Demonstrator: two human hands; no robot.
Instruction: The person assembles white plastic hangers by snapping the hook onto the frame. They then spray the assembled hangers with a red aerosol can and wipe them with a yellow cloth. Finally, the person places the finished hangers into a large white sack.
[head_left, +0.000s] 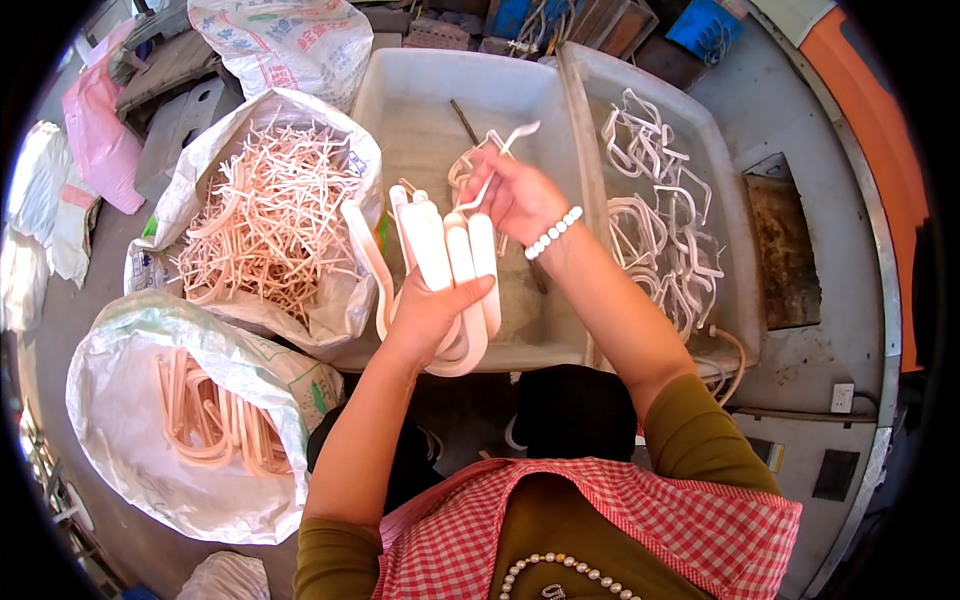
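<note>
Your left hand (432, 308) clamps bundle of pale pink curved plastic hanger pieces (450, 262), upright, glossy; right hand (515, 195) pinches thin white plastic strip (500, 160).

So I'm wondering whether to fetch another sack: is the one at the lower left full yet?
Not full. The lower-left sack is open, with pale curved plastic pieces low inside and much bare white lining showing above them.

Pale pink-white hangers (450, 270) – red/white checked apron (640, 520), olive sleeves (700, 440), white bead bracelet (553, 232).
</note>
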